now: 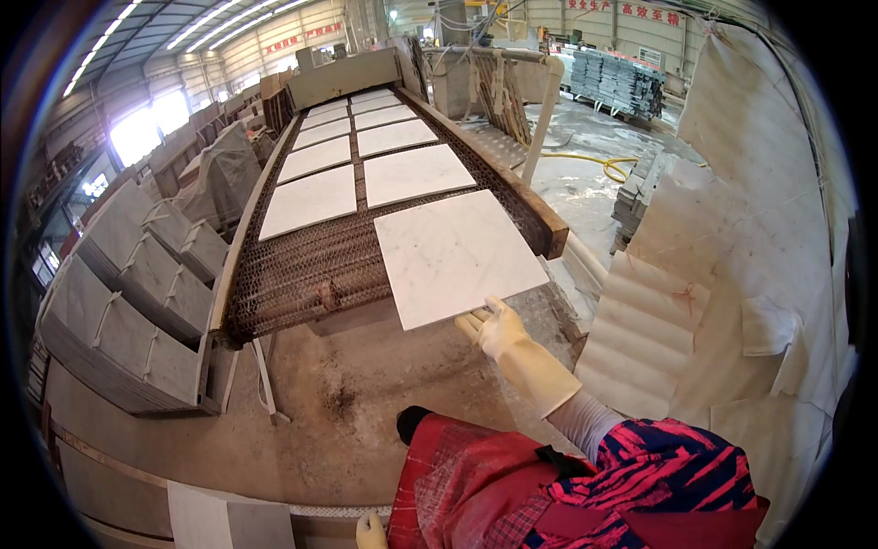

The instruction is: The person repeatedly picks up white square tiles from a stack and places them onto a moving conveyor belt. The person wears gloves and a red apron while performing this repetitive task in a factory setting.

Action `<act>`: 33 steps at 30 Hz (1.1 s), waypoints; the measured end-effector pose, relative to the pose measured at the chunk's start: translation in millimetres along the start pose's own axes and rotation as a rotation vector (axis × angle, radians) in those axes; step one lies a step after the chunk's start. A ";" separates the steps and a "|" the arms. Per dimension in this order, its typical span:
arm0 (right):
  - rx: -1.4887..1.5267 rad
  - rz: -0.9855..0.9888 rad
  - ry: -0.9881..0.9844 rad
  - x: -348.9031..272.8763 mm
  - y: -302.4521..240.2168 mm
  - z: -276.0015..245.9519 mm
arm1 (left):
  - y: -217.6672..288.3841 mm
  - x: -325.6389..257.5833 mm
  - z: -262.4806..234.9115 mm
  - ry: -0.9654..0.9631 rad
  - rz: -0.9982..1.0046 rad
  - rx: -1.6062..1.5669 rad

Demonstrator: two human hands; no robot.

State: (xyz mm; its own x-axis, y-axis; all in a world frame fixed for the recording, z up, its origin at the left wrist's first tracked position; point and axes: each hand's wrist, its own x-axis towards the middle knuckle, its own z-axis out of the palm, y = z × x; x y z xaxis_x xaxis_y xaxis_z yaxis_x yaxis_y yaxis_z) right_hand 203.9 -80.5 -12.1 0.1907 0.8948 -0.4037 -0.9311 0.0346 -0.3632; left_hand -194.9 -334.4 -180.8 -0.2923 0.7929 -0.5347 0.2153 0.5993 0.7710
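A square white marble tile (457,256) lies at the near end of the conveyor, its front edge sticking out past the mesh belt. My right hand (498,331), in a cream rubber glove, grips that front edge with the thumb on top and fingers below. Farther up the belt (302,284), several similar tiles run in two rows; the closest are a left tile (311,201) and a right tile (416,174). My left hand (370,531), also gloved, shows only partly at the lower edge, beside a pale ledge; its fingers are mostly hidden.
Stacked grey slabs (128,302) stand left of the conveyor. Flat pale slabs (206,517) lie at the lower left. Wrinkled pale sheeting (732,229) hangs along the right. A yellow hose (613,167) and a strapped stone stack (615,82) are farther back.
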 end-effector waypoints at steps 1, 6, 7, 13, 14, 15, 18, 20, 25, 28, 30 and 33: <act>0.003 -0.001 0.002 1.3 0.0 -1.3 | 0.1 0.8 0.2 0.002 0.002 -0.002; 0.015 0.000 -0.047 -3.6 -2.1 2.4 | 24.7 -19.4 1.9 -0.009 0.018 -0.064; 0.013 0.000 -0.045 -4.1 -2.2 2.8 | 32.2 -25.5 3.0 0.006 0.033 -0.057; 0.071 0.026 -0.054 2.0 -2.8 -0.9 | 38.7 -28.3 0.8 0.001 0.032 -0.011; 0.067 0.023 -0.039 1.6 -2.5 -0.1 | 35.1 -26.4 1.3 0.005 0.033 -0.024; 0.064 0.020 -0.025 0.7 -2.1 1.5 | 32.4 -25.0 1.6 0.010 0.033 -0.038; 0.058 0.014 -0.024 1.0 -1.6 0.9 | 34.3 -25.8 1.3 0.004 0.026 -0.005; 0.046 0.013 -0.038 2.0 -1.2 -0.7 | 28.8 -20.5 1.4 0.010 0.038 0.015; 0.013 0.017 -0.048 4.6 -0.1 -3.5 | 34.4 -23.8 1.7 -0.003 0.036 -0.007; -0.007 0.016 -0.073 4.9 -0.7 -4.9 | 36.3 -24.4 1.5 -0.013 0.029 -0.006; -0.025 0.019 -0.061 -2.2 0.0 2.4 | 35.6 -22.3 1.1 -0.008 0.035 0.019; -0.041 0.016 -0.069 -3.0 -0.7 2.6 | 52.9 -36.6 1.6 -0.004 0.064 0.012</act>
State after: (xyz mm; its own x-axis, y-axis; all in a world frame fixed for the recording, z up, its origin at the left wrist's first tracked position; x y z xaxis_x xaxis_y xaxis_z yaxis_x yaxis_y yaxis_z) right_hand 203.1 -82.1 -8.4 0.1530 0.9235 -0.3517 -0.9202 0.0034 -0.3915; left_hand -171.4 -331.5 -121.0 -0.2738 0.8300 -0.4859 0.2449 0.5487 0.7993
